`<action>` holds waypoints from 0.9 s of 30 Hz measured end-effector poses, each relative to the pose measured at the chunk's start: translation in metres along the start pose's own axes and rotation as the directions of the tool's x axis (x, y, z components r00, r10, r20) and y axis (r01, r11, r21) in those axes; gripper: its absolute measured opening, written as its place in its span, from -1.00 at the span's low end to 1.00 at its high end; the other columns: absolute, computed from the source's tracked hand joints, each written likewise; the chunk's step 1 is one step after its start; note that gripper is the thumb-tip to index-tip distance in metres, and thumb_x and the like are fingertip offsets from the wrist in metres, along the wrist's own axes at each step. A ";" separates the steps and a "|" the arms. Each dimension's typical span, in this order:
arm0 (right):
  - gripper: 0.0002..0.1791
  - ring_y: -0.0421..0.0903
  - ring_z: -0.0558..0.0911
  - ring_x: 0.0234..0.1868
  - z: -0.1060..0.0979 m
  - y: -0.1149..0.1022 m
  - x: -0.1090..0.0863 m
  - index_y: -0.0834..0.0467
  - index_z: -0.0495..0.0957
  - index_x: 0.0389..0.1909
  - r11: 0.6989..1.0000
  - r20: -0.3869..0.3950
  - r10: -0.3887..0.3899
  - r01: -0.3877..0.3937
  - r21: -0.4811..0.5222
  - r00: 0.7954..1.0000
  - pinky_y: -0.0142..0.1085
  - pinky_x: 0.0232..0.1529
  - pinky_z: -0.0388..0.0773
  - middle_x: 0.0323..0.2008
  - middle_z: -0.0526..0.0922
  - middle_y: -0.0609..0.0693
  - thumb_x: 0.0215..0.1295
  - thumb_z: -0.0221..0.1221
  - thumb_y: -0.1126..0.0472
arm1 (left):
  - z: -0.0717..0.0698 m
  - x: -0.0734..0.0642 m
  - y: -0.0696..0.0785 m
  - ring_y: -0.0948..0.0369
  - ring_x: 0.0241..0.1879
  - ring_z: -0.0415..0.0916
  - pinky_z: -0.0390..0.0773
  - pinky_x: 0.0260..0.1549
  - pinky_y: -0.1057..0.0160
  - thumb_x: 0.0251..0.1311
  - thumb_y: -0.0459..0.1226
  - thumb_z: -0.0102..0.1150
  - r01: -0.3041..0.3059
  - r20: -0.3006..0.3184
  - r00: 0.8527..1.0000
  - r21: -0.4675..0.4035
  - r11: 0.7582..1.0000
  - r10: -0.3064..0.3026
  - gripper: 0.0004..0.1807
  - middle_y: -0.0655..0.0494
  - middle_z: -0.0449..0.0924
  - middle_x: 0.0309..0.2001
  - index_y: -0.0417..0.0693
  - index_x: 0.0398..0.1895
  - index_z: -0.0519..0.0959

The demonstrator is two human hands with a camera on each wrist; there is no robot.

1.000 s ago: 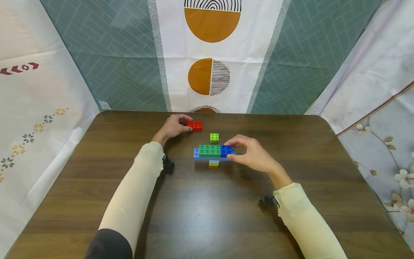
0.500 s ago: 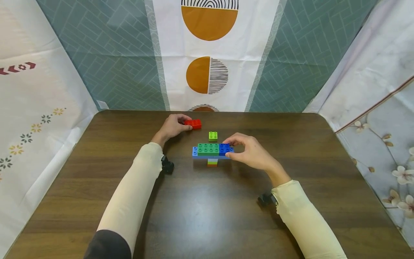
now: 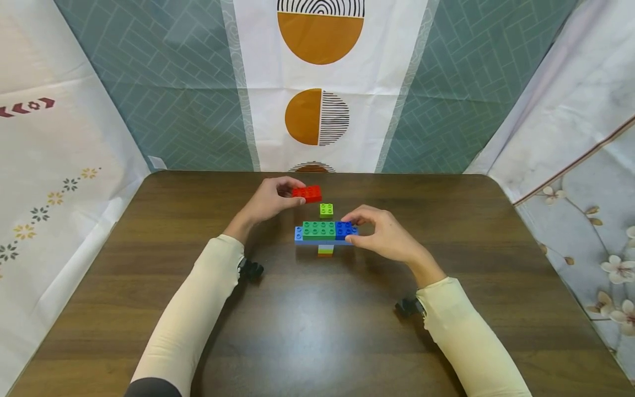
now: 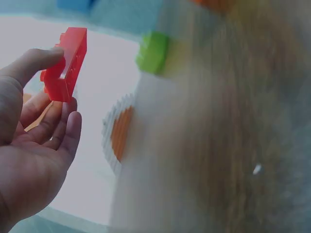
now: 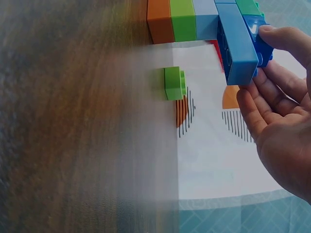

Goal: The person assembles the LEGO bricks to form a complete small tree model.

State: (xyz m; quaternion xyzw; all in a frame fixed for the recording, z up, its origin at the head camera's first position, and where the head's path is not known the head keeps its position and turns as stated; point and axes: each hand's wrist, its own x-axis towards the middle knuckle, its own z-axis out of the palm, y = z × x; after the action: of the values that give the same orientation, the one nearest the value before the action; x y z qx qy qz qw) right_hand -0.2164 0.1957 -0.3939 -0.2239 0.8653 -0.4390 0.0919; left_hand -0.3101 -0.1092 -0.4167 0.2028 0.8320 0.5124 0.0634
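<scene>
My left hand (image 3: 265,201) pinches a red toy building brick (image 3: 308,193) between thumb and fingers, up off the table in the left wrist view (image 4: 73,63). With thumb and fingers, my right hand (image 3: 384,234) grips a dark blue brick (image 3: 343,230) at the right end of a stacked build. Beside that brick sits a longer green brick (image 3: 319,230); both top a long light blue brick (image 3: 299,234). Under it, in the right wrist view, runs a column of a pale blue brick (image 5: 205,24), a lime brick (image 5: 183,22) and an orange brick (image 5: 160,22).
A small lime brick (image 3: 326,210) stands alone on the brown wooden table (image 3: 307,320), just behind the build and near the red brick. Patterned cloths (image 3: 198,110) hang beyond the table's far edge and along both sides.
My left hand has lifted the red brick from the table's far part and carried it a little to the right, toward the small lime brick. My right hand keeps its grip in place.
</scene>
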 end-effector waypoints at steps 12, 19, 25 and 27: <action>-0.62 0.05 0.55 0.13 -0.001 -0.001 0.001 0.06 0.63 0.12 1.000 0.009 -0.005 0.005 0.015 1.000 0.16 0.18 0.59 0.06 0.64 0.00 0.30 0.40 0.16 | 0.011 -0.051 0.047 0.02 -0.12 0.60 0.66 -0.10 0.24 0.23 -0.26 0.44 -0.081 0.064 0.994 -0.109 0.991 0.088 -0.64 -0.01 0.70 -0.01 -0.04 0.09 0.65; -0.61 0.06 0.55 0.14 0.001 0.001 0.001 0.06 0.63 0.13 1.000 0.011 -0.014 0.014 0.015 1.000 0.17 0.18 0.59 0.07 0.64 0.00 0.30 0.39 0.15 | 0.023 -0.059 0.050 0.05 -0.11 0.58 0.66 -0.07 0.16 0.21 -0.29 0.45 -0.109 0.078 0.990 -0.075 0.991 0.115 -0.62 -0.03 0.67 0.03 -0.09 0.10 0.65; -0.59 0.05 0.56 0.15 0.000 0.001 0.000 0.06 0.63 0.15 1.000 0.006 0.000 0.000 0.011 1.000 0.18 0.22 0.56 0.07 0.65 -0.01 0.30 0.40 0.15 | 0.031 -0.059 0.050 0.05 -0.07 0.58 0.67 0.00 -0.02 0.19 -0.28 0.46 -0.126 0.081 0.988 -0.052 0.991 0.130 -0.60 -0.03 0.66 0.06 -0.09 0.10 0.65; -0.59 0.06 0.55 0.15 0.000 0.000 0.000 0.07 0.63 0.15 1.000 0.005 -0.001 0.001 0.011 1.000 0.20 0.22 0.54 0.07 0.66 -0.01 0.29 0.40 0.15 | 0.034 -0.058 0.050 0.05 -0.06 0.58 0.66 0.05 -0.10 0.19 -0.28 0.46 -0.129 0.076 0.988 -0.056 0.990 0.133 -0.60 -0.03 0.66 0.07 -0.09 0.09 0.66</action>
State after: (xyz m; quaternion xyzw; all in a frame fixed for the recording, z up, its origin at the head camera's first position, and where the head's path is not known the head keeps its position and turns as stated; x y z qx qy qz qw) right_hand -0.2163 0.1958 -0.3940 -0.2250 0.8626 -0.4431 0.0951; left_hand -0.2330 -0.0846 -0.3943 0.2757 0.8004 0.5279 0.0678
